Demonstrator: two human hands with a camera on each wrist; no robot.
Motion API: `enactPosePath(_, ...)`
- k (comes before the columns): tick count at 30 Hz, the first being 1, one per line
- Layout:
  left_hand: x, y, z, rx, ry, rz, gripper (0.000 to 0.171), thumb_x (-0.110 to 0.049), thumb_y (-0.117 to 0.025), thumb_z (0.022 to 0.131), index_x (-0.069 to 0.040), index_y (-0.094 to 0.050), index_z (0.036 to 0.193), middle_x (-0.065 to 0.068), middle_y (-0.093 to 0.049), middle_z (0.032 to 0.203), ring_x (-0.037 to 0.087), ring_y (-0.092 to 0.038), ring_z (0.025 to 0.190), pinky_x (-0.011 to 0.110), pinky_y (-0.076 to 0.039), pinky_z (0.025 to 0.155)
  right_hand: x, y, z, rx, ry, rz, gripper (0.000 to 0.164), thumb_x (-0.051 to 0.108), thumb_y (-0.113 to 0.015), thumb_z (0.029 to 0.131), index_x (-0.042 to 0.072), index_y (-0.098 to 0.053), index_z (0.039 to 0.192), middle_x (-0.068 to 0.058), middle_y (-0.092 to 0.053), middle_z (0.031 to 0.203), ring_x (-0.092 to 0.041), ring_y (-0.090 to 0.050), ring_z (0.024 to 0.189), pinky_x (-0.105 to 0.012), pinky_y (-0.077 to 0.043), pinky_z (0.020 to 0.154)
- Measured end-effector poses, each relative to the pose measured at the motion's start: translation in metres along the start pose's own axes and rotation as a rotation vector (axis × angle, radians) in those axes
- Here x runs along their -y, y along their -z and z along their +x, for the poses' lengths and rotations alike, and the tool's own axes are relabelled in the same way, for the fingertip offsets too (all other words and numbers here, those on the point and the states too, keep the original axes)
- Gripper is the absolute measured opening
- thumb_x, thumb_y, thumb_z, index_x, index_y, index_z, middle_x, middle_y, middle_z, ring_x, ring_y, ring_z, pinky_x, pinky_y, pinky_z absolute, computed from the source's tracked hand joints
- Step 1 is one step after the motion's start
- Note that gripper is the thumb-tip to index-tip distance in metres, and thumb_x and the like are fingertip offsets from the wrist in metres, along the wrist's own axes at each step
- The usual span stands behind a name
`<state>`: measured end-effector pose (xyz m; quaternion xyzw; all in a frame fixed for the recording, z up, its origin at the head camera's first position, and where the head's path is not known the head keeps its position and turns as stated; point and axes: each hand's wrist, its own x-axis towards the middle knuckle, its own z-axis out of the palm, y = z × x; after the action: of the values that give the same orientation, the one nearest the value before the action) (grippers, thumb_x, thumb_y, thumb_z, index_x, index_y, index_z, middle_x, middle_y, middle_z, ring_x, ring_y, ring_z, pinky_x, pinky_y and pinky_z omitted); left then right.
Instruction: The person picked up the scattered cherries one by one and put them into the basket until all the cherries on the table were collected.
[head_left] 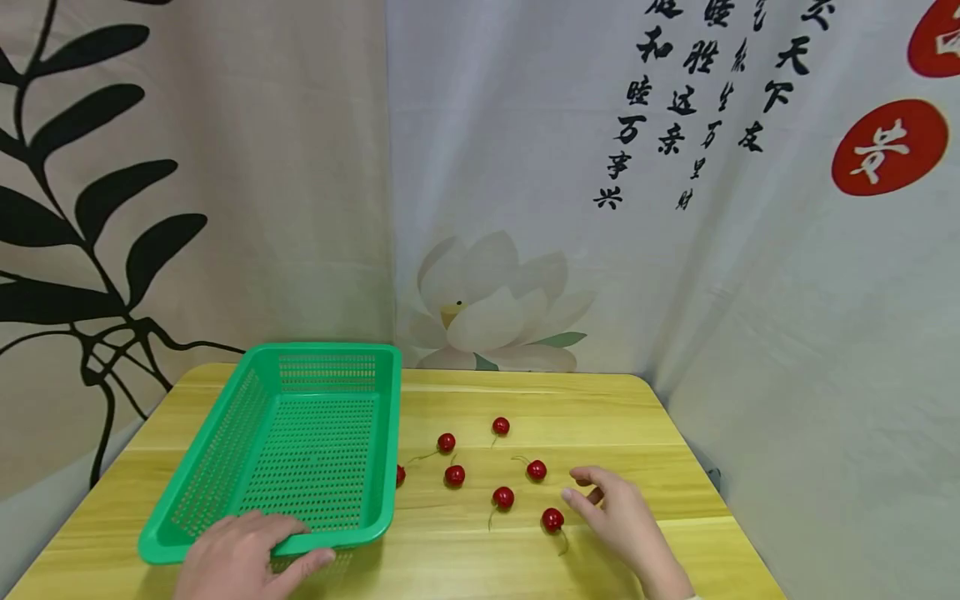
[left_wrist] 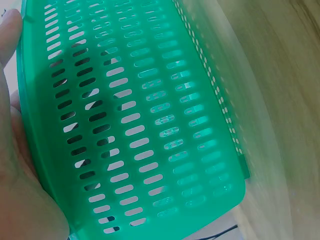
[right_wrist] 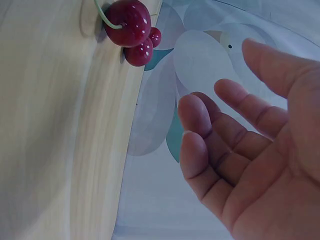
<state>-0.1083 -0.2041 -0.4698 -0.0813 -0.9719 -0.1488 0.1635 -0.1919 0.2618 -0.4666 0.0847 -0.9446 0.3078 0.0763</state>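
A green plastic basket (head_left: 322, 454) with slotted walls sits on the left of the table, and no fruit shows inside it. My left hand (head_left: 243, 557) grips its near rim, fingers over the edge and thumb outside; the left wrist view has this hand (left_wrist: 20, 165) beside the perforated wall (left_wrist: 150, 135). Several red cherries with stems lie scattered right of the basket. The nearest to my right hand (head_left: 618, 521) are one cherry (head_left: 552, 521) and another (head_left: 536, 471). That hand hovers beside them with loosely bent fingers, holding nothing, as the right wrist view confirms.
More cherries lie farther back, including one (head_left: 501, 427) near the middle. A cherry (head_left: 401, 475) is partly hidden by the basket's right side. The wooden table (head_left: 600, 408) ends at a printed cloth backdrop (head_left: 495, 167) behind it.
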Motion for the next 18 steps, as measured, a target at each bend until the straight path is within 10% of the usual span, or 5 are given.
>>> enactPosePath(18, 0.001, -0.004, -0.001, -0.051, 0.005, 0.019, 0.045, -0.079, -0.063, 0.074, -0.034, -0.072, 0.077, -0.016, -0.065, 0.073, 0.011, -0.059, 0.066, 0.042, -0.053, 0.057, 0.003, -0.027, -0.005, 0.077, 0.076, -0.064, 0.032, 0.030, -0.075, 0.089, 0.013, -0.070, 0.116, -0.003, -0.066, 0.115, -0.024, -0.060, 0.100, -0.049, -0.052, 0.084)
